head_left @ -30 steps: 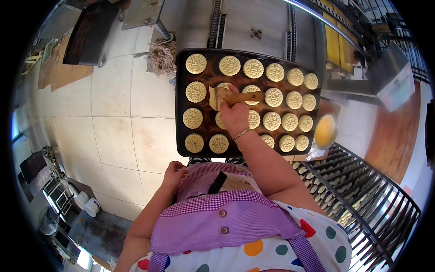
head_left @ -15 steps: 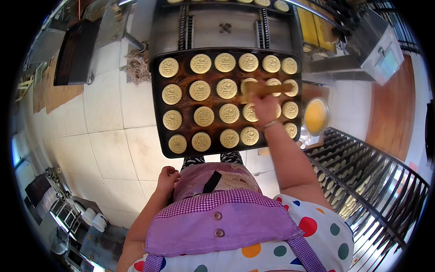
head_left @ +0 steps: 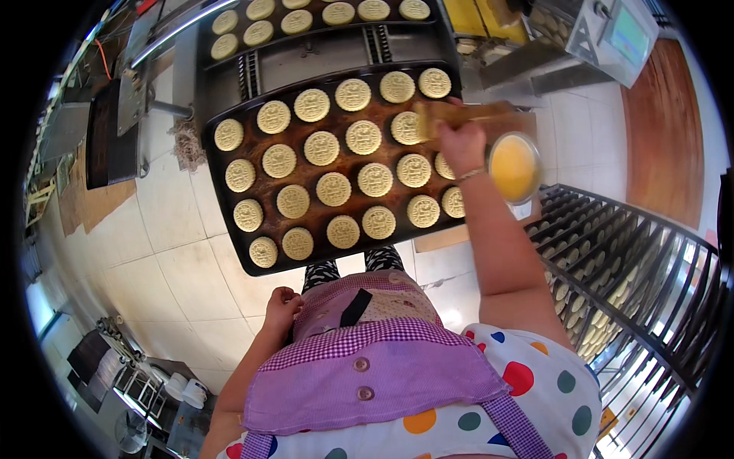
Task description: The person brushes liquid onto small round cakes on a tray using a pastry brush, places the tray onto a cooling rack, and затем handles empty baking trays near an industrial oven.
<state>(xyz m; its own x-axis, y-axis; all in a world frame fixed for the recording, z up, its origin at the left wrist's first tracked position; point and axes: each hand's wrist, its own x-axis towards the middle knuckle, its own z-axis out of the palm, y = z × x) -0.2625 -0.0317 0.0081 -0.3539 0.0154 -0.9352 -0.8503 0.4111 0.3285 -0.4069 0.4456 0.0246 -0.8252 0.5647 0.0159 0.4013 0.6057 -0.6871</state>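
My right hand (head_left: 459, 141), slightly blurred, grips a wooden-handled flat brush (head_left: 482, 113) over the right part of a dark baking tray (head_left: 260, 141). Rows of pale yellow round pastries (head_left: 363, 138) with pressed patterns lie on it; the brush covers part of those at the right. Just right of the tray is a steel bowl (head_left: 535, 164) of yellow liquid (head_left: 511, 164). My left hand (head_left: 287, 302) hangs beside my purple apron (head_left: 375, 382) below the tray, fingers curled with nothing visible in them.
Behind sits a second tray (head_left: 279, 38) of pastries on a steel machine with rails (head_left: 252, 76). A screened device (head_left: 619, 38) stands at the upper right, a black rack (head_left: 604, 245) of pastries at the right. Another dark tray (head_left: 103, 138) leans at the left; buckets (head_left: 187, 390) stand lower left.
My right hand and brush have moved rightward across the pastries, toward the bowl side. The view has shifted, so the near tray appears tilted and more of the far tray shows.
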